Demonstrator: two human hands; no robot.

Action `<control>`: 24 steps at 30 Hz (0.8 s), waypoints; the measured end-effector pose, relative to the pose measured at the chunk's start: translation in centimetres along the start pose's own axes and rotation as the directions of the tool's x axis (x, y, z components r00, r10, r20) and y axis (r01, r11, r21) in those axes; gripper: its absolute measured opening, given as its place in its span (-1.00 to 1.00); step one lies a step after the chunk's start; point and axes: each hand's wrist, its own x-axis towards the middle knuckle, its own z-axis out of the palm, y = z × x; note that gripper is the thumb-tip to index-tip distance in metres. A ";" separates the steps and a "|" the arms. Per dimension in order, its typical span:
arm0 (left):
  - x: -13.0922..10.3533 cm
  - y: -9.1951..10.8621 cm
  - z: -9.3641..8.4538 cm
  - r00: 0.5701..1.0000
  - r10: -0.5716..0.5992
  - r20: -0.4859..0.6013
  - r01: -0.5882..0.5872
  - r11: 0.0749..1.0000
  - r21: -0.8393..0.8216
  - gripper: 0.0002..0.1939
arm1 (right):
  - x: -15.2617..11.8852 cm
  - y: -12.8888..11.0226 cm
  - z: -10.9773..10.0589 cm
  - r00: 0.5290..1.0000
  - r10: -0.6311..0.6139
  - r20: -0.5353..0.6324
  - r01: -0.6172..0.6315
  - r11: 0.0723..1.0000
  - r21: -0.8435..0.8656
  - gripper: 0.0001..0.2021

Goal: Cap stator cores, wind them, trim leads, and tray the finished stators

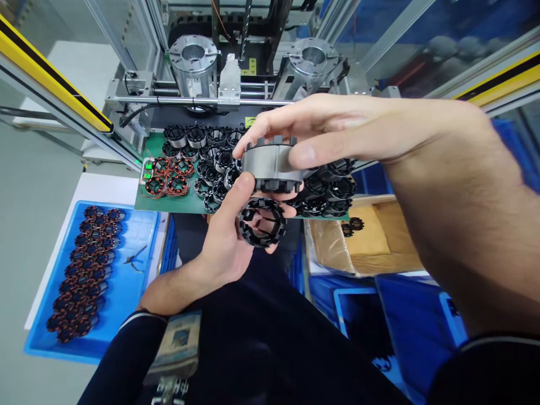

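- Your right hand [358,128] pinches the upper ring [270,162] between thumb and fingers.
- Your left hand [228,247] holds the lower ring [262,241], thumb touching the upper one.
- Both rings up by the green table [169,203].
- Blue tray [135,225] at left, copper-wound rings [86,264] inside.

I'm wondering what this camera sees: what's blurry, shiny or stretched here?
Head view: the held gray ring looks fairly sharp; highlights gleam on the left metal cylinder; the left yellow-striped post slants, perhaps from a wide lens; the upper-right background is soft; dark clothing loses detail.
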 end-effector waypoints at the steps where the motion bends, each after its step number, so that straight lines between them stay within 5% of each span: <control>1: 0.1 0.3 -0.1 0.999 -0.031 0.027 0.031 0.999 -0.011 -0.16 | 0.0 0.2 0.0 1.000 -0.001 -0.009 0.002 0.999 0.043 -0.22; 10: 1.5 1.7 -0.9 0.966 -0.186 0.182 0.222 0.954 -0.202 -0.07 | 1.3 0.4 -0.3 0.992 -0.086 -0.095 0.087 0.996 0.006 -0.21; 16: 2.1 1.5 -1.4 0.942 -0.173 0.289 0.196 0.979 -0.054 0.12 | 2.1 -0.8 1.1 0.969 -0.006 -0.246 0.010 1.000 0.015 -0.39; 20: 1.9 1.7 -0.8 0.961 -0.144 0.235 0.135 0.989 0.055 0.04 | 2.0 -0.7 1.5 0.939 0.088 -0.334 -0.103 0.994 -0.028 -0.43; 24: 1.6 2.0 0.0 0.970 -0.154 0.190 0.141 0.987 0.080 0.02 | 1.4 0.0 1.2 0.940 0.065 -0.334 -0.085 0.995 -0.045 -0.35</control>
